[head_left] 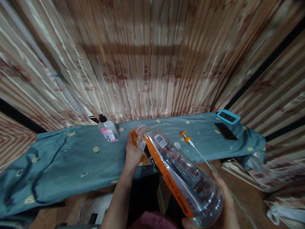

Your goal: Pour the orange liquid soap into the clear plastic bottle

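A large clear plastic bottle (176, 171) with an orange and white label lies tilted across my view, its open mouth up and to the left. My right hand (225, 197) grips it around the base. Behind its neck, my left hand (133, 149) is closed around an orange container (144, 160), mostly hidden by the big bottle and my fingers. The bottle's mouth is close over this container; whether they touch, I cannot tell. An orange and white pump head (187, 139) with a long tube lies on the cloth to the right, near a small whitish disc (176, 145).
A green patterned cloth (78, 162) covers the narrow table. On its left stands a clear bottle (109, 129) with a black top and pink label. A blue-framed digital clock (228, 116) and a dark phone (226, 131) lie at the right. Curtains surround the table.
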`<state>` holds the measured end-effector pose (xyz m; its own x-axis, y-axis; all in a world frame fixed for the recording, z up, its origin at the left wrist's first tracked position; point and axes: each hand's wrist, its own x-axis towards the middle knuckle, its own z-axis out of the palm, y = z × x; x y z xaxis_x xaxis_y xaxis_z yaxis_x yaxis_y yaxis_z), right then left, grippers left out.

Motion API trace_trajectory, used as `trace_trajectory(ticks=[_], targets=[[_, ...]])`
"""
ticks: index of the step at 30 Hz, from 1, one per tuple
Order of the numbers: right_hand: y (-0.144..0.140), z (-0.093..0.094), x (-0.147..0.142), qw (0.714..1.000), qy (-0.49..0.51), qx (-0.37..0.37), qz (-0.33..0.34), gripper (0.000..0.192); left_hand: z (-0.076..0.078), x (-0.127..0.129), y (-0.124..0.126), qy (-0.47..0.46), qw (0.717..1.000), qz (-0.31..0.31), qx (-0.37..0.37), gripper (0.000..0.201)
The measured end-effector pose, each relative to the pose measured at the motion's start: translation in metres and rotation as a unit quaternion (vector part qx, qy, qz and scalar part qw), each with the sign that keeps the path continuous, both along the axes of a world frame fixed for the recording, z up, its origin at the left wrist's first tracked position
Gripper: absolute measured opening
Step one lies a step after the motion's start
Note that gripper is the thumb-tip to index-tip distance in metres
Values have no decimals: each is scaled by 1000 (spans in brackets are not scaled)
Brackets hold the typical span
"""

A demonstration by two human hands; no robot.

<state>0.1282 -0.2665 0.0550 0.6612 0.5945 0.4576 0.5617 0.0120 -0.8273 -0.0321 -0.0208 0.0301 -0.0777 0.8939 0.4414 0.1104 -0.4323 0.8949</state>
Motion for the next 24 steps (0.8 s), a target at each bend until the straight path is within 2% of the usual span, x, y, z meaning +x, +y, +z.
trace_trajectory(ticks=[15, 24], targets=[[1, -1, 1, 999, -30, 1, -14, 111, -1, 0, 1, 3, 1000, 2, -1, 58], [0, 0, -3, 1000, -4, -13, -21, 111, 1, 0, -2, -6, 1000, -2, -14, 63]])
